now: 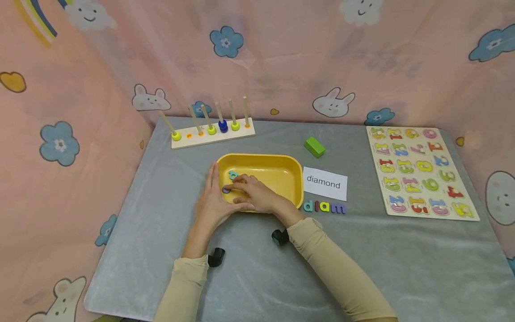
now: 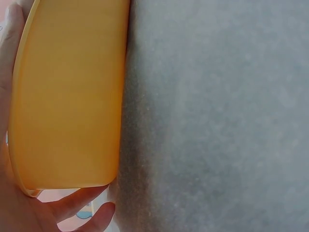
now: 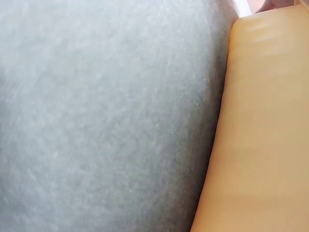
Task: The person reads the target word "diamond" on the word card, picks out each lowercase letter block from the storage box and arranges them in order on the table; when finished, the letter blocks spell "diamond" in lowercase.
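A yellow tray (image 1: pixel 277 179) sits on the grey table. My left hand (image 1: pixel 211 203) grips its near left corner, thumb along the near rim and fingers along the left side; in the left wrist view those fingers (image 2: pixel 79 200) bend round the tray's end. Inside the tray, my right hand (image 1: pixel 257 194) reaches to the left end, where a fingertip touches a purple letter (image 1: pixel 226 190), partly covered. Its thumb appears apart from the letter. A teal letter (image 1: pixel 232 175) lies just beyond those fingers. The right wrist view shows mainly the tray's outer wall (image 3: pixel 265 125).
Right of the tray lie a card (image 1: pixel 325 183) reading "diamond" and letters spelling "diam" (image 1: pixel 324 207). Behind stand a pegged board (image 1: pixel 213 133) with rings and a green block (image 1: pixel 314 147). A number puzzle board (image 1: pixel 422 174) lies at the right.
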Motion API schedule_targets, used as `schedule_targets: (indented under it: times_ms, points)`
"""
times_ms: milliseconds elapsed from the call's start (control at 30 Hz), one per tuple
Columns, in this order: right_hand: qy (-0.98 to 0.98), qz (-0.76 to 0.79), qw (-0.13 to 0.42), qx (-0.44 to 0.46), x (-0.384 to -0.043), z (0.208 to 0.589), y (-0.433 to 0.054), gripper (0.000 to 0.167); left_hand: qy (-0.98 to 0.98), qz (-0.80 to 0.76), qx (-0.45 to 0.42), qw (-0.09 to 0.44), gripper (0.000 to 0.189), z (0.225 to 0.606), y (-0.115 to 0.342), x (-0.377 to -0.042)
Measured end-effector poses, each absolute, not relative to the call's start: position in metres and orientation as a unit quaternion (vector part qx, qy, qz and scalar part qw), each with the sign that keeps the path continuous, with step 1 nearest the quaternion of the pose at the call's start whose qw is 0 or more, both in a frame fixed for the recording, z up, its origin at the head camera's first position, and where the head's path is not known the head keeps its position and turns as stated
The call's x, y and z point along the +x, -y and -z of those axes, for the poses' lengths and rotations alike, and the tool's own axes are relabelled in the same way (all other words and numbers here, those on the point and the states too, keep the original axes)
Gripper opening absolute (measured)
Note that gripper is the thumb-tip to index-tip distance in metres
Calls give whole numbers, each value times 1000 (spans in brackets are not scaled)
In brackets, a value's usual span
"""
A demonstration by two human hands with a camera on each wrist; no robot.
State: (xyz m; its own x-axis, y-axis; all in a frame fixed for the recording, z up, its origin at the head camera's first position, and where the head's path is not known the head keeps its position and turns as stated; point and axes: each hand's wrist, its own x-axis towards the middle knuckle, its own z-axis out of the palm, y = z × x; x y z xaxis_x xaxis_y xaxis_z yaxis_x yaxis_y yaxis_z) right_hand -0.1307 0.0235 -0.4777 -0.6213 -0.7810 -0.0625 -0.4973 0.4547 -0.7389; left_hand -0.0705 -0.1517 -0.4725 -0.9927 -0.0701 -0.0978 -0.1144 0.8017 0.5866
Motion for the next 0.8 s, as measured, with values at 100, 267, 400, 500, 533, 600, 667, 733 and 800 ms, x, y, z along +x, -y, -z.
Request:
schedule_targets:
  times_ms: [100,267,400,500,533,600,667,733,800]
  points:
    - [-834,339,197,-388,-131,478,-23,45,-948,-313,-52,36,150,473,152,-70]
    - [-859,331,176,-348,-131,478,-21,25,-947,-314,-58,41,151,473,152,-71]
    - [-887,304,133,-321,-131,479,-21,8,-944,-319,-65,51,154,474,153,-72]
    - [-895,292,117,-316,-131,479,-21,3,-944,-318,-66,55,154,475,153,-72]
    - [-895,296,118,-313,-131,479,-22,3,-944,-319,-66,55,154,475,153,-72]
    - [-891,314,125,-302,-130,478,-23,3,-944,-318,-66,55,154,475,153,-72]
    - [-887,336,130,-288,-129,475,-27,5,-944,-317,-67,54,154,474,152,-72]
    - [-884,360,132,-267,-127,471,-32,7,-945,-316,-68,54,154,474,152,-72]
    - [-883,376,126,-250,-124,466,-41,12,-945,-314,-70,53,154,473,152,-72]
